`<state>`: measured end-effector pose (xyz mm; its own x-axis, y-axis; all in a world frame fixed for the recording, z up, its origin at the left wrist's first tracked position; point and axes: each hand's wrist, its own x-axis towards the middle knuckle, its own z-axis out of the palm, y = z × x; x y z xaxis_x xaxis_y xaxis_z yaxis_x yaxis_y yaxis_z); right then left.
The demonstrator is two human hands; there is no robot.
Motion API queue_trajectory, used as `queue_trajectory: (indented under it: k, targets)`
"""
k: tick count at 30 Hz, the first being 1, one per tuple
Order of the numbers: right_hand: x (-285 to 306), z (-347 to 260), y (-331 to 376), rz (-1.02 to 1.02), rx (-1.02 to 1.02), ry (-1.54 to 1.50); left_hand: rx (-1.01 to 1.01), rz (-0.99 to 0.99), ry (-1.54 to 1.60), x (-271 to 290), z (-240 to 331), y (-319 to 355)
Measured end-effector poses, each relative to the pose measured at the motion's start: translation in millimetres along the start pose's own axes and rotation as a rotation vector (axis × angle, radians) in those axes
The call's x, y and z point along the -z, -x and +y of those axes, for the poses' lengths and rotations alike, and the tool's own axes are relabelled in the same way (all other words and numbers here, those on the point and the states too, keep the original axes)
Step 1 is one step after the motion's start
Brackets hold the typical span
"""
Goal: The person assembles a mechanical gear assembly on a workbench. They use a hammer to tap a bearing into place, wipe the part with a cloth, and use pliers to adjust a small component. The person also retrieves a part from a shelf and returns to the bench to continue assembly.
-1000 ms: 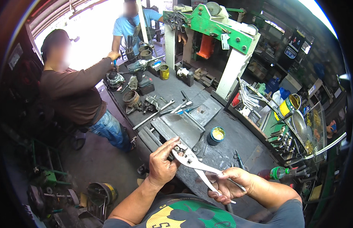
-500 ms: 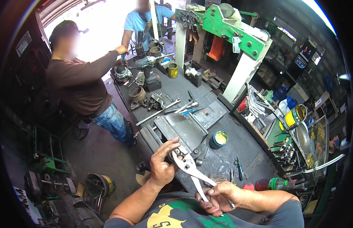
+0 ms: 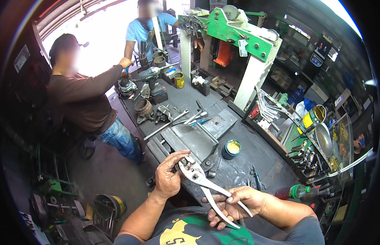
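1. A grey steel bench vise [image 3: 190, 141] sits at the near end of a long dark metal workbench [image 3: 239, 163].
2. A small round blue tin with yellow contents [image 3: 232, 148] stands just right of the vise.
3. A tall green-and-white metal press frame [image 3: 239, 36] rises at the bench's far right.
4. A yellow can [image 3: 179, 79] stands near the far end.
5. A person in a brown long-sleeved shirt [image 3: 81, 98] stands left of the bench.
6. A person in a blue shirt [image 3: 151, 28] stands at its far end.
7. A green-capped plastic bottle [image 3: 294, 191] lies near the right edge.
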<state>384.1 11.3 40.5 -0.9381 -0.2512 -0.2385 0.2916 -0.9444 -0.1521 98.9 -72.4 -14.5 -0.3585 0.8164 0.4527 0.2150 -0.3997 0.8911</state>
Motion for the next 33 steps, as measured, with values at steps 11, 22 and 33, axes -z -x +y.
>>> queue_trajectory:
  k: [11, 22, 33]
  targets:
    - [-7.9, 16.6, 15.0, 0.079, 0.04, 0.221, -0.051, -0.102, -0.055, 9.7, -1.1, 2.4]
    - [-11.3, 38.5, 25.2, 0.541, 0.337, 0.457, 0.016, -0.082, -0.073, 11.1, 2.5, -3.8]
    - [148.5, 104.6, -7.4, 1.598, 0.462, 0.801, -0.081, 0.023, 0.344, 72.6, -22.0, -7.7]
